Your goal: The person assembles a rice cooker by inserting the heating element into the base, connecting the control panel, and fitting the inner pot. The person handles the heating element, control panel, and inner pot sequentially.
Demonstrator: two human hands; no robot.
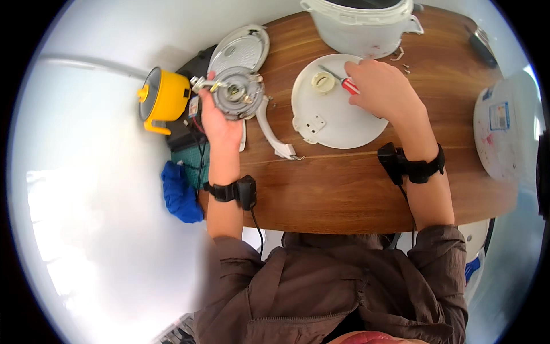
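My left hand is closed around the edge of a round grey metal heating plate, its fittings and wire ends facing up. My right hand grips a screwdriver by its red handle, with part of the handle hidden under the fingers. The screwdriver's thin shaft points up and to the left. Beneath it lies a round white plastic base with a squared tab at its left edge. A small cream plastic ring rests on that base, close to the screwdriver tip.
A curved white handle lies beside the heating plate. Behind it is a silver disc. A white pot body stands at the back, near small loose parts. Left are a yellow pot and blue cloth; right, a white bucket.
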